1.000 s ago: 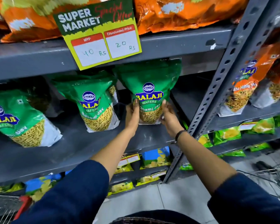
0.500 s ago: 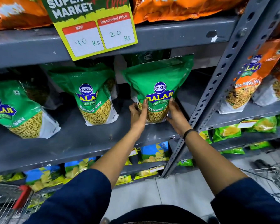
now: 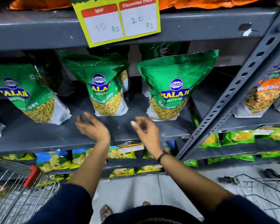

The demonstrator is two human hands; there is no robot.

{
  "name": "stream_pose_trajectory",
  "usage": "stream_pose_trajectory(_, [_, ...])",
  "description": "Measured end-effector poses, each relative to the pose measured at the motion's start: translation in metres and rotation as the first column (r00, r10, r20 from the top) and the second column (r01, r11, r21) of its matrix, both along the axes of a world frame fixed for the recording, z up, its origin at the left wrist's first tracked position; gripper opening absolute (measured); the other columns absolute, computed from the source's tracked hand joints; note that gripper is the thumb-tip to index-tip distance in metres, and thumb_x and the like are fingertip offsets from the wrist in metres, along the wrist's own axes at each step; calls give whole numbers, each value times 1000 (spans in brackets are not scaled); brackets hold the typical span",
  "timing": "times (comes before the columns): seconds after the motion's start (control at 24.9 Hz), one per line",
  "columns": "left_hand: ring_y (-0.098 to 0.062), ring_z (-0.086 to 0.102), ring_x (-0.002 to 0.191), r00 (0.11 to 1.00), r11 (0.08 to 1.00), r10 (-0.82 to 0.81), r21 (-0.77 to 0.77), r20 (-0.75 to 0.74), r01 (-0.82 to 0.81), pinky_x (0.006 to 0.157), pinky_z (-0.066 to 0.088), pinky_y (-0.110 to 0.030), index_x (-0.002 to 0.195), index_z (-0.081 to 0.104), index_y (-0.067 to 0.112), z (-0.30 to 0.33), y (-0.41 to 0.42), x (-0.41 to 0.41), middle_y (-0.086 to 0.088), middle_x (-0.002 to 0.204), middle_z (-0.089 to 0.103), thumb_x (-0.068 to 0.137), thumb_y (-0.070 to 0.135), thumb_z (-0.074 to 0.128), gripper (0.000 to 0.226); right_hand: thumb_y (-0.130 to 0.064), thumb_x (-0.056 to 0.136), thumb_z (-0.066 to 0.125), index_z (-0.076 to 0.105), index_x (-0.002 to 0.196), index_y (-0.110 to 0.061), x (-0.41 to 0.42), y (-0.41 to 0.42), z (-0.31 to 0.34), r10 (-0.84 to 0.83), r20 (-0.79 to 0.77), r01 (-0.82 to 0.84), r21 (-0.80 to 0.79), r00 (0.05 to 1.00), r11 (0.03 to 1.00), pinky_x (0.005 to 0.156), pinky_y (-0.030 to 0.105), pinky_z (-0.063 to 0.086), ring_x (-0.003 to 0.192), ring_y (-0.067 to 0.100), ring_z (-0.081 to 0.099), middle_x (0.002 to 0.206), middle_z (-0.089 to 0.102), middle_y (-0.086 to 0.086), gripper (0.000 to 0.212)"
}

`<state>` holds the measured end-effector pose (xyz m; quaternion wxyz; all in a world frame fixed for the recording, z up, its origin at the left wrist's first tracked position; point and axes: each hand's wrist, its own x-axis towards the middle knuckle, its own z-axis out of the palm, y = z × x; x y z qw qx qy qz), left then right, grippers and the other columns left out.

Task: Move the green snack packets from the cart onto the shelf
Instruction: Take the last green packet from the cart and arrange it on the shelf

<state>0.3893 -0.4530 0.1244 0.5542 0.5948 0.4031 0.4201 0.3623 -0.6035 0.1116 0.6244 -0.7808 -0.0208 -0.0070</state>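
Note:
Three green Balaji snack packets stand on the grey shelf (image 3: 39, 136): one at the left (image 3: 23, 94), one in the middle (image 3: 102, 88), one at the right (image 3: 174, 88). More green packets stand behind them in shadow. My left hand (image 3: 92, 126) hovers in front of the shelf edge below the middle packet, fingers spread, holding nothing. My right hand (image 3: 145, 128) hangs below and left of the right packet, fingers loosely curled, empty and apart from the packet. The wire cart (image 3: 14, 191) with a red handle is at the lower left.
A yellow price sign (image 3: 120, 20) hangs from the shelf above. Orange packets (image 3: 263, 94) stand in the bay to the right, past a perforated grey upright (image 3: 229, 94). Lower shelves hold yellow and blue packets. A second wire cart (image 3: 265, 191) stands on the floor at right.
Both hands have let go of the right green packet and drawn back and down from it. The packet now stands alone on the shelf. The camera view has tilted down.

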Motion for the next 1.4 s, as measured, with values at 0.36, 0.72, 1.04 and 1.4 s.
stream_pose_trajectory(0.36, [-17,41,127,529,512,-849,-249,0,822,114,29,-37,138,33,11,20,68,49,-9,144,38,95,47,3,64,-2,72,74,17,139,-4,97,74,39,368,-184,-366,46,911,929,107,25,32,126,17,40,140,41,10,88])
stream_pose_trajectory(0.72, [-24,38,133,629,601,-777,-264,31,755,112,31,-37,136,35,17,-8,76,29,-5,141,42,96,47,11,56,-51,45,85,20,139,-30,68,85,1,248,-122,-251,-11,961,968,113,49,35,136,19,37,148,37,1,116])
stream_pose_trajectory(1.04, [-30,36,132,971,973,-220,-89,-96,211,110,28,-38,139,23,2,-37,118,-45,-23,145,31,96,25,37,51,-52,68,69,53,98,-17,-34,121,-13,-165,121,186,-186,979,965,84,46,49,86,16,53,92,49,-5,50])
stream_pose_trajectory(1.4, [-12,35,129,856,857,-512,-125,-78,501,105,26,-22,137,30,7,-21,289,-4,-12,148,34,97,36,31,50,-25,66,81,18,144,-10,49,282,15,255,-156,-281,-170,954,945,110,30,29,139,23,30,152,30,11,101])
